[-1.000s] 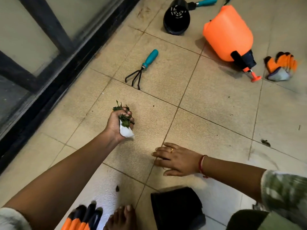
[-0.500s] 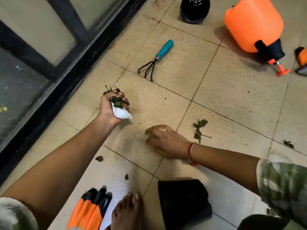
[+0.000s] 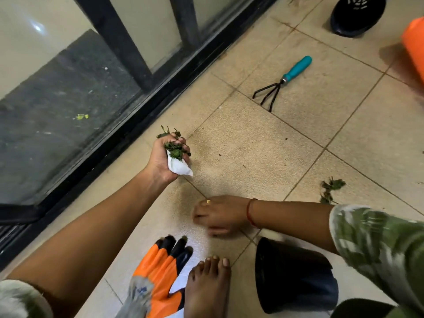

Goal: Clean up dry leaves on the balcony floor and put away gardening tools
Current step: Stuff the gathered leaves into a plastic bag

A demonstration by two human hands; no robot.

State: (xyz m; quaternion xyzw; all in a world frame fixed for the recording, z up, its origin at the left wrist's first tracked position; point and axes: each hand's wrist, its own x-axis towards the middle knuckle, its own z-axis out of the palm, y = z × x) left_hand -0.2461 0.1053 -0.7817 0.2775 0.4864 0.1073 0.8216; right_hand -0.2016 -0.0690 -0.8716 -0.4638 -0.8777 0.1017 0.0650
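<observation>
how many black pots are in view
2. One pot lies on its side at the bottom, by the bare foot. The other pot is at the top right, cut by the frame edge. More may lie out of view.

Green patterned sleeve [image 3: 376, 244], red wrist thread [image 3: 250, 213], gold ring [image 3: 208, 202]

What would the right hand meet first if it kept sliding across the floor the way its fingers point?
The right hand lies low over the tiles, fingers pointing toward the left forearm. Bare tile lies ahead, then probably that forearm, unless it is raised; height is unclear. The orange glove lies nearer the person, off that line.
</observation>
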